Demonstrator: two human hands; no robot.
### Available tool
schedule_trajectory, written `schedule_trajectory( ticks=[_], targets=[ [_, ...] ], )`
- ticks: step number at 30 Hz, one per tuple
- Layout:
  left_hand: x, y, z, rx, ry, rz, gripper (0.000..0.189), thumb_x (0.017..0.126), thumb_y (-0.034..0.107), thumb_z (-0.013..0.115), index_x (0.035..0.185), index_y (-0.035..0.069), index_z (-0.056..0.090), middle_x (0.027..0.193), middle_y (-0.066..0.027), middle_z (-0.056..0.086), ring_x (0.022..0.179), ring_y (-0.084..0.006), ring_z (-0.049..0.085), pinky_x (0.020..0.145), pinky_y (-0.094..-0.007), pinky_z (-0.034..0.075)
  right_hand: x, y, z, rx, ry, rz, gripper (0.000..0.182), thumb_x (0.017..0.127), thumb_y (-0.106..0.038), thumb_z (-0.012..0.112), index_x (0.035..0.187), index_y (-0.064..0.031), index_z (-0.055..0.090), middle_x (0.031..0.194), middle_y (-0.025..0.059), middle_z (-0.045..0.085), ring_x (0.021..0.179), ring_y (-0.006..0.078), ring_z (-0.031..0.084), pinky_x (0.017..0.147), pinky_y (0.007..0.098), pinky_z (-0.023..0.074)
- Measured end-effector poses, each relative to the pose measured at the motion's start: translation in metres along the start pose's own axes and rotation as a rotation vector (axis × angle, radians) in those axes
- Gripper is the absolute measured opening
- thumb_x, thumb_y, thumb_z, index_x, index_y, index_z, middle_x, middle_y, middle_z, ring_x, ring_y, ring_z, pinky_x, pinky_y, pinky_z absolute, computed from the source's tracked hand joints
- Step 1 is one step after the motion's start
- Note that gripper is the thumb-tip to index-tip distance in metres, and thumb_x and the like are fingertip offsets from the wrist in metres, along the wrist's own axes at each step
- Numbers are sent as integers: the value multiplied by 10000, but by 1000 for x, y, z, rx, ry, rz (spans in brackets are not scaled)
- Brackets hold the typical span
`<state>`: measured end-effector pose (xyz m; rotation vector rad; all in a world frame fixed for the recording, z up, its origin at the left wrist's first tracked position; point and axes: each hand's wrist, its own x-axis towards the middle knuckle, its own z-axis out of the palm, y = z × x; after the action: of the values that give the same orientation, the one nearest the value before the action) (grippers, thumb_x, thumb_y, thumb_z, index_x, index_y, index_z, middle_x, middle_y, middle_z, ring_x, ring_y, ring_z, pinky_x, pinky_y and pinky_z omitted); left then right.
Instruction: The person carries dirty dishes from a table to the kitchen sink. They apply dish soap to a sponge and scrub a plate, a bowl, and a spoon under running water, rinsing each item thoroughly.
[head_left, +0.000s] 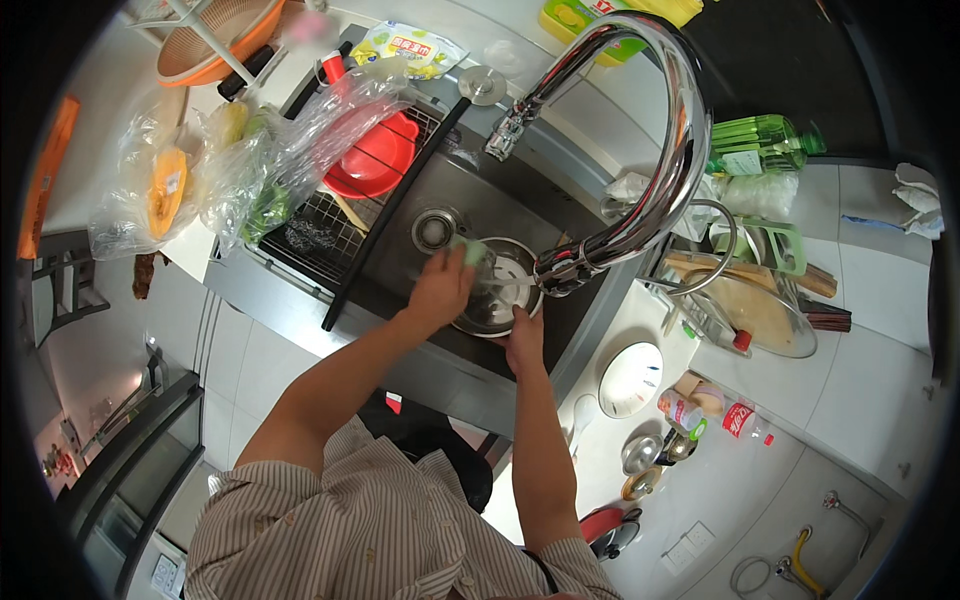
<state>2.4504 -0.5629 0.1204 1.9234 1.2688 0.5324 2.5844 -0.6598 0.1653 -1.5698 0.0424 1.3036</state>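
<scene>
My left hand (441, 289) grips a pale green sponge (472, 251) above the left side of a round stainless steel bowl (491, 319). The hand and sponge look slightly blurred. At the bowl's near right edge, my right hand (523, 343) holds the rim. The bowl is tilted inside the dark metal sink (495, 191). A thin stream of water runs into it from the chrome gooseneck faucet (667, 172), whose neck crosses above the sink. Beyond my left hand lies the round sink drain (433, 229).
A black bar (397, 210) crosses the sink beside a wire rack holding a red plastic basin (375, 161). Plastic bags of produce (255, 172) crowd the left counter. To the right are a white bowl (631, 379), a glass lid (780, 315) and a cola bottle (742, 421).
</scene>
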Motion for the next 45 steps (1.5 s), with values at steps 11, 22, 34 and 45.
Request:
schedule_trajectory(
  ticks=[11, 22, 34, 45],
  targets=[
    [10, 23, 24, -34, -184, 43, 319, 820, 205, 596, 1096, 50, 565, 1089, -175, 519, 1022, -395, 516, 831, -452, 443, -26, 4, 34, -64, -75, -28, 626, 980, -308, 387, 1458, -264, -15, 1350, 145, 353, 1082, 343, 541, 676, 482, 590],
    [8, 10, -20, 171, -721, 502, 294, 773, 156, 571, 1044, 44, 574, 1037, -147, 557, 1004, -340, 529, 840, -402, 424, 7, -8, -7, -218, -19, -225, 519, 985, -419, 308, 1414, -177, 146, 1264, 163, 431, 1011, 333, 582, 603, 441, 604],
    [16, 44, 39, -286, -507, 162, 358, 829, 229, 533, 1082, -24, 533, 1108, -227, 515, 1060, -391, 478, 933, -440, 382, -29, -27, 32, -60, -91, -62, 500, 987, -446, 274, 1390, -171, 167, 1255, 161, 451, 1011, 312, 597, 644, 422, 605],
    [5, -18, 25, 198, -275, 318, 356, 827, 212, 512, 1115, 4, 489, 1076, -220, 529, 962, -360, 539, 861, -431, 438, -8, -19, -5, -484, 53, -440, 541, 971, -157, 361, 1454, -145, 117, 1255, 144, 461, 1094, 290, 526, 777, 393, 566]
  ],
)
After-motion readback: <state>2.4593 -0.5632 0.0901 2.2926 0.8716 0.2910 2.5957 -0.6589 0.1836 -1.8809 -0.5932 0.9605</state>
